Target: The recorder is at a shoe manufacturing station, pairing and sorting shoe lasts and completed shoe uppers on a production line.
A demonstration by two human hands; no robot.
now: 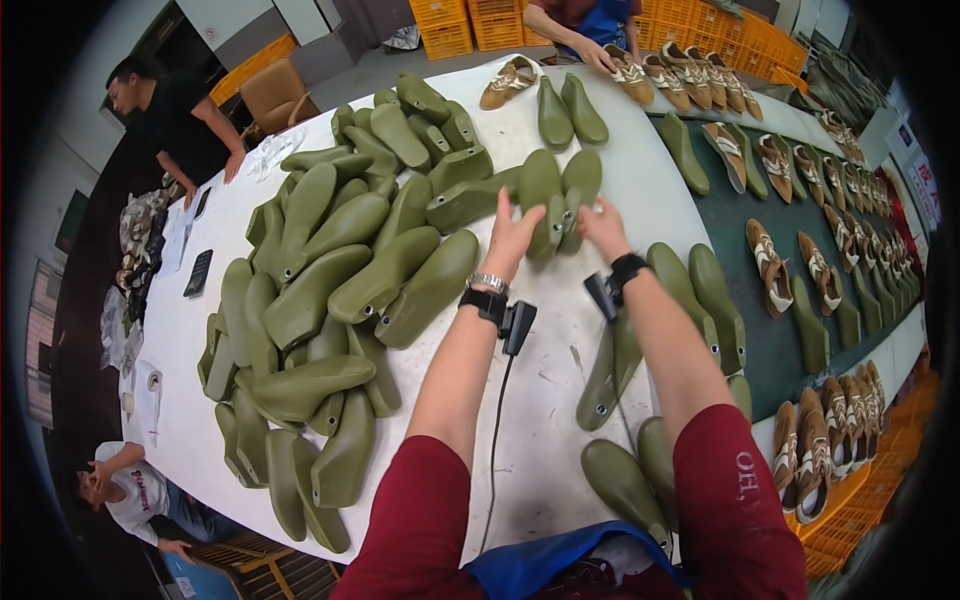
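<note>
Two olive-green shoe lasts stand side by side between my hands, a left-hand last (540, 185) and a right-hand last (581, 185). My left hand (512, 238) is open beside the left-hand one, fingers spread and the thumb reaching over its edge. At the outer side of the other last, my right hand (606, 232) has its thumb and fingertips apart and partly bent, close to the surface. Whether the fingertips press on it is hard to see. Just beyond them sits another pair of lasts (570, 110) with toes pointing toward me.
A big heap of lasts (330, 260) covers the table's left side. More lasts (612, 370) lie near my right forearm. Brown-and-white shoes (768, 262) and lasts line a green surface at right. A co-worker's hand (597, 55) touches a shoe at the far side. Cables hang from both wrists.
</note>
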